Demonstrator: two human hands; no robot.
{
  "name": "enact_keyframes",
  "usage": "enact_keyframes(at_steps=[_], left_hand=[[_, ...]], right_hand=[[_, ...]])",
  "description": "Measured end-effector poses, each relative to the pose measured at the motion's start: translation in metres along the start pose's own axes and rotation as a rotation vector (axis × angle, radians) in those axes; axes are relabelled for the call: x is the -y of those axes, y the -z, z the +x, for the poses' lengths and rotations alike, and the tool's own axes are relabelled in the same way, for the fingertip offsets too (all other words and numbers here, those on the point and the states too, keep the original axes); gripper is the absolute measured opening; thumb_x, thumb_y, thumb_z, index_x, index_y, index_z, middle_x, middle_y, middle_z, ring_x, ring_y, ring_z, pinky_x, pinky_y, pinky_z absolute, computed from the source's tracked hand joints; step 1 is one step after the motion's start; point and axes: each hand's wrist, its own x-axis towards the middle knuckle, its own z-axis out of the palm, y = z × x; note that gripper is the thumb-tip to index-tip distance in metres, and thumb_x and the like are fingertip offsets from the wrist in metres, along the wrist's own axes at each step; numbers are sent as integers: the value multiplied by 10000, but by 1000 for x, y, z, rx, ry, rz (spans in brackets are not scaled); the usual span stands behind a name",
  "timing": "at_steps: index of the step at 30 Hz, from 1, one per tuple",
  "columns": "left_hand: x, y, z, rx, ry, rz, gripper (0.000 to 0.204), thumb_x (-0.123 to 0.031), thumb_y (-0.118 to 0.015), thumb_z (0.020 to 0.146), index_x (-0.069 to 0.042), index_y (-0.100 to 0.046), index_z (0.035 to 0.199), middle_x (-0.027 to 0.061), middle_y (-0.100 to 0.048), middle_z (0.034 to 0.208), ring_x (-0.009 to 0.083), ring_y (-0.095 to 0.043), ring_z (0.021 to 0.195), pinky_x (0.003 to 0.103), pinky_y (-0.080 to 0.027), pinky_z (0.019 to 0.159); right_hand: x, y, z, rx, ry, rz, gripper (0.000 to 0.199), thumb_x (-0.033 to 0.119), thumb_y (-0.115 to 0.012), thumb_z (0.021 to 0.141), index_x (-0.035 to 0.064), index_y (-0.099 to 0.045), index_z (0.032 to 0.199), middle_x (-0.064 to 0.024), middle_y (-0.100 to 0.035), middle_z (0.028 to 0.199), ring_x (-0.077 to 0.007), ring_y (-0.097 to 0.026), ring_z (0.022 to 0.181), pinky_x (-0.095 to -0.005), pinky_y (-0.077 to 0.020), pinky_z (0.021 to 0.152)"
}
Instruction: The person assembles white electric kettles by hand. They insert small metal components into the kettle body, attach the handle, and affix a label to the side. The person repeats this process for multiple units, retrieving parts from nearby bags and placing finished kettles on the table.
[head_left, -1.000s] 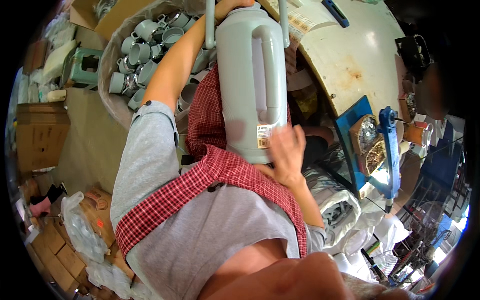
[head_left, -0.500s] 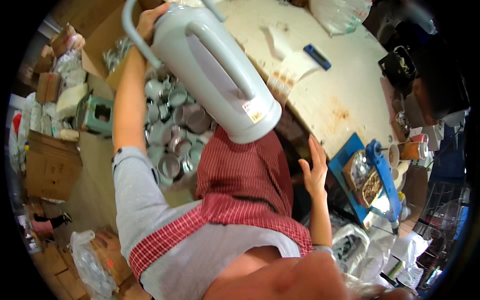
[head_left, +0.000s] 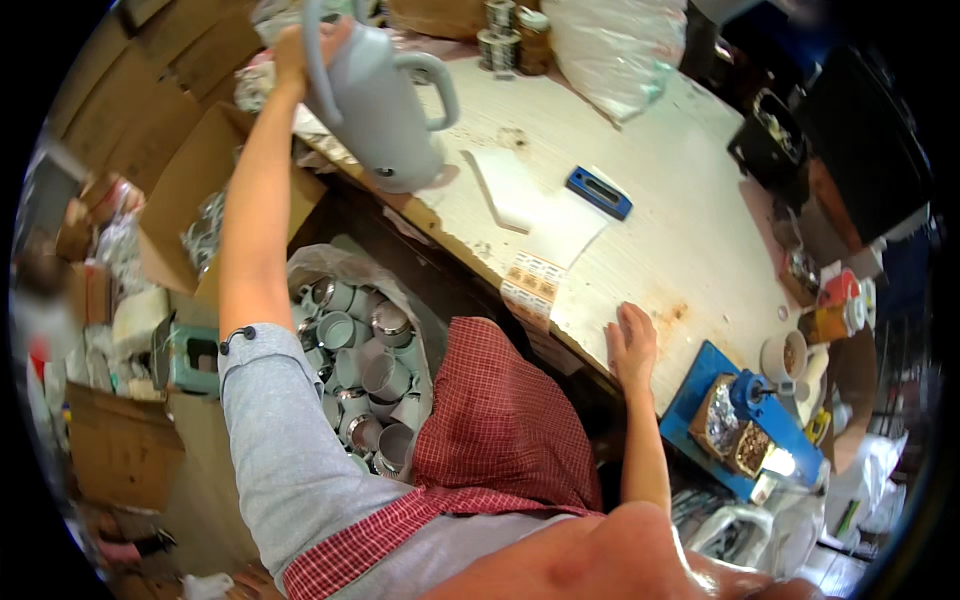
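Note:
My left arm stretches to the far left corner of the worktable, and my left hand point(head_left: 305, 55) is closed round the top of a tall grey jug point(head_left: 378, 115). The jug has a side handle and a second curved handle at its top; its base is down at the table's edge, slightly tilted. My right hand point(head_left: 633, 345), open and holding nothing, lies at the near edge of the table with its fingers spread. Close to it a strip of printed labels point(head_left: 533, 285) hangs over the edge. A blue cutter-like tool point(head_left: 599, 193) lies on white paper.
Left of my apron, a big bag holds several grey cup-shaped parts point(head_left: 385, 375). A blue metal stand point(head_left: 712, 405) with small boxes is on the right. A white plastic bag point(head_left: 615, 50) and stacked tins point(head_left: 498, 40) stand at the back; an open carton point(head_left: 185, 165) is at left.
The jug has gone from in front of me to the table's far left corner, turning more upright. My right hand has come down onto the table edge.

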Motion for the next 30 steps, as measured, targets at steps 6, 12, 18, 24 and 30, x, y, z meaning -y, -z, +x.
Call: enact_keyframes(at_steps=[6, 12, 18, 24, 30], left_hand=[[43, -90, 59, -40, -141, 271, 571, -613, -486, 891, -99, -728, 950, 176, -696, 875, 359, -671, 844, 437, -511, 767], [32, -74, 37, -575, -324, -142, 390, -411, -483, 986, -70, -652, 1074, 173, -663, 1042, 320, -647, 951, 429, -513, 824], [-126, -118, -134, 176, -333, -836, 362, -112, -578, 951, -35, -524, 1301, 101, -556, 1242, 224, -530, 1188, 321, -484, 947], [-236, -178, -278, 760, -788, -666, 526, -227, -669, 872, -102, -526, 1362, 71, -447, 1483, 241, -403, 1373, 452, -287, 1152], [-237, -158, -294, 714, -709, -805, 349, -230, -680, 862, -111, -661, 1189, 38, -627, 1294, 200, -545, 1230, 422, -352, 1091]], right_hand=[[16, 3, 4, 44, -30, -67, 315, 110, -694, 830, 18, -659, 1130, -158, -623, 1196, -349, -572, 1095, -401, -456, 949], [43, -29, 103, -27, 69, 183, 347, 88, -673, 851, 24, -623, 1189, -165, -610, 1223, -342, -572, 1137, -385, -455, 976], [-26, -100, 207, 23, 182, -369, 463, 117, -684, 833, 72, -581, 1282, -149, -555, 1312, -335, -521, 1196, -444, -394, 1001], [-21, -103, 210, 58, 224, -230, 527, 57, -710, 772, 44, -577, 1282, -136, -587, 1243, -323, -507, 1174, -459, -383, 990], [-52, -58, 177, -221, -25, -284, 441, 10, -695, 780, 19, -619, 1214, -134, -592, 1266, -338, -513, 1167, -462, -386, 990]])
